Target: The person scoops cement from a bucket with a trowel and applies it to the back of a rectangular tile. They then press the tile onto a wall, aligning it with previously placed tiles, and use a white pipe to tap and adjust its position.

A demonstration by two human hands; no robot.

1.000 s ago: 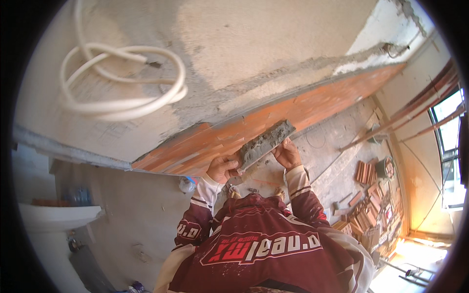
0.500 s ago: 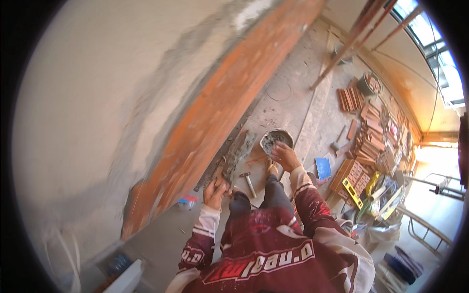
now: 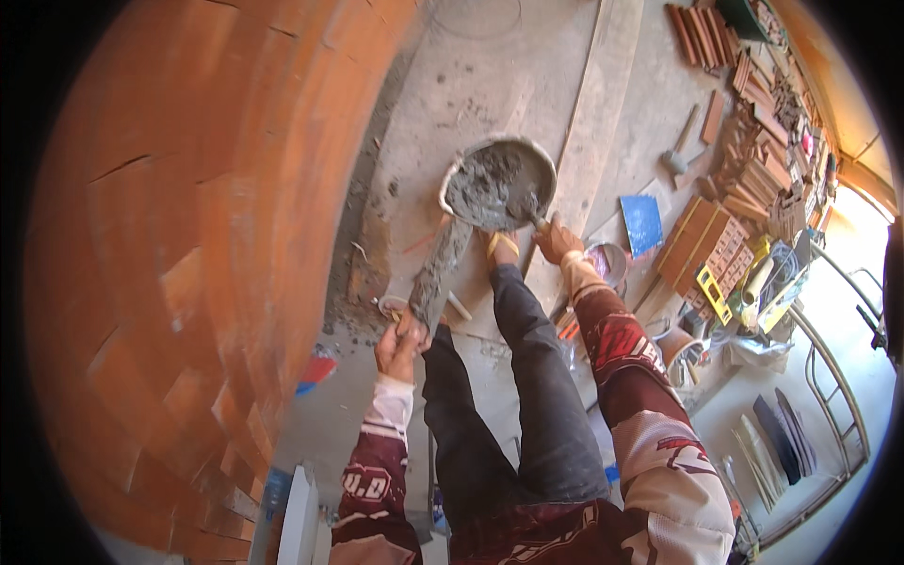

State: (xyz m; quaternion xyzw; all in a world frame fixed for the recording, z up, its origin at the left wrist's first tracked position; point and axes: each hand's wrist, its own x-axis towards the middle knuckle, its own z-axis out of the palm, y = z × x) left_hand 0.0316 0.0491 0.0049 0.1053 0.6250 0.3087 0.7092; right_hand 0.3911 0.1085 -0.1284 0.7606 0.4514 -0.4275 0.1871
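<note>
My left hand [image 3: 400,344] is closed around the near end of a long narrow strip [image 3: 443,268] coated along its top with wet grey mortar. The strip's own material is mostly hidden, and its far end reaches close to the near rim of a round bucket [image 3: 443,193]. Grey mortar [image 3: 490,179] lies inside that bucket. At the bucket's near right edge, my right hand [image 3: 557,242] grips a trowel [image 3: 533,213], whose blade is down in the mortar. A pale tool handle [image 3: 459,305] shows partly from behind the strip.
A curved-looking orange brick wall [image 3: 188,282] rises close on my left. To the right lie a mallet [image 3: 675,160], a blue rectangular panel [image 3: 642,226], a pile of bricks [image 3: 758,169], a yellow level [image 3: 714,294] and a metal frame [image 3: 833,395]. A plank [image 3: 598,104] runs along the floor.
My view has swung down and left, so the wall fills more of it. The bucket appears nearer. My right hand, earlier over the bucket, is now at its right edge with the trowel showing.
</note>
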